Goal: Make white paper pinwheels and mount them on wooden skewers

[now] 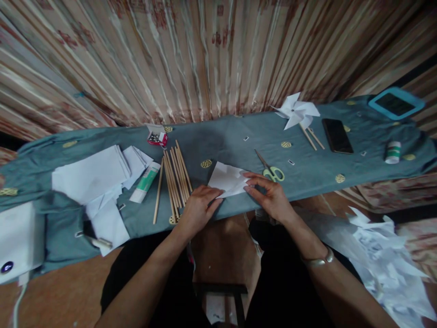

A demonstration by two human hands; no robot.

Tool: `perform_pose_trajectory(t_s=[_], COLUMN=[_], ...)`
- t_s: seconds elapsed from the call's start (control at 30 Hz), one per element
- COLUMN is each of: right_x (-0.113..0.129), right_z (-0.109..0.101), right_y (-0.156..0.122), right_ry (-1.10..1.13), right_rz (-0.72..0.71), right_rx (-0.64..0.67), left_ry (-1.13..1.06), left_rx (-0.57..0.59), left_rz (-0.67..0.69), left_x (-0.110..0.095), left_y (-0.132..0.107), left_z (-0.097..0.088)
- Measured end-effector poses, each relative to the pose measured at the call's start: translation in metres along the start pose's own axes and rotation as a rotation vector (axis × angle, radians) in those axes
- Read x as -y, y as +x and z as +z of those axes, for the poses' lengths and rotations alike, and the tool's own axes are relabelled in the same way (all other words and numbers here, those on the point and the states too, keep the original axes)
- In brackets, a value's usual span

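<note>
A small white sheet of paper (226,178) with a crease lies near the front edge of the cloth-covered table. My left hand (200,206) pinches its lower left corner between thumb and fingers. On the other side, my right hand (268,196) grips the paper's right edge, thumb below and fingers above. Just beyond the right hand sit scissors (271,169) with light green handles. Several wooden sticks (175,175) lie beside my left hand, and a green and white glue stick (146,181) is further left.
Stacked white paper (92,175) and a white box-shaped device (20,241) are at left. A small red box (157,137) holds metal bits. Paper pinwheels (296,111), a phone (337,135), another glue stick (393,152) and a blue-framed tablet (396,103) stand right. Folded papers (385,259) pile below.
</note>
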State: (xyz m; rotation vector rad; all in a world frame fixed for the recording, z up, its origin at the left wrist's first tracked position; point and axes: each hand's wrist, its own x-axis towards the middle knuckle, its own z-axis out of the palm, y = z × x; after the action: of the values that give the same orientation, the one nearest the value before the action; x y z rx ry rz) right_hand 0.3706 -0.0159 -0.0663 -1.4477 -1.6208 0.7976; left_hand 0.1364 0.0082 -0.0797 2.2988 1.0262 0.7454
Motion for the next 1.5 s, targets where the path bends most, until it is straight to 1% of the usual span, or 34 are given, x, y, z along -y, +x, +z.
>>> perform_pose_trajectory(t_s=[0.2, 0.37, 0.57, 0.8, 0.93, 1.03, 1.1, 1.27, 1.37, 1.5], right_x=[-0.002, -0.006, -0.004, -0.003, -0.005, -0.007, -0.007, -0.006, -0.006, -0.007], right_z=[0.012, 0.023, 0.033, 0.042, 0.045, 0.047, 0.048, 0.051, 0.051, 0.053], right_y=[0.024, 0.04, 0.051, 0.061, 0.062, 0.062, 0.063, 0.063, 0.062, 0.062], right_ry=[-0.009, -0.062, -0.211, -0.347, -0.371, -0.376, -0.387, -0.413, -0.412, -0.4], right_rz=[-0.001, -0.006, -0.005, -0.024, -0.034, -0.037, -0.044, -0.052, -0.058, -0.069], right_rx=[-0.058, -0.057, -0.022, -0.045, -0.061, -0.077, -0.081, -0.092, -0.097, -0.106], left_ry=[0.026, 0.049, 0.147, 0.249, 0.317, 0.361, 0.364, 0.375, 0.39, 0.378], left_rx=[-0.05, -0.034, -0.046, -0.046, -0.097, -0.124, -0.098, 0.01, 0.027, 0.052], left_rz=[-0.138, -0.169, -0.107, -0.116, -0.063, -0.019, 0.017, 0.1, 0.1, 0.078], left_x=[0.002, 0.003, 0.001, 0.001, -0.001, -0.006, -0.01, -0.015, -0.015, -0.013], left_y=[-0.003, -0.003, -0.004, -0.003, -0.002, -0.002, -0.002, -0.005, -0.007, -0.007], left_z=[0.001, 0.001, -0.006, -0.012, -0.014, -0.011, -0.007, 0.007, 0.011, 0.012])
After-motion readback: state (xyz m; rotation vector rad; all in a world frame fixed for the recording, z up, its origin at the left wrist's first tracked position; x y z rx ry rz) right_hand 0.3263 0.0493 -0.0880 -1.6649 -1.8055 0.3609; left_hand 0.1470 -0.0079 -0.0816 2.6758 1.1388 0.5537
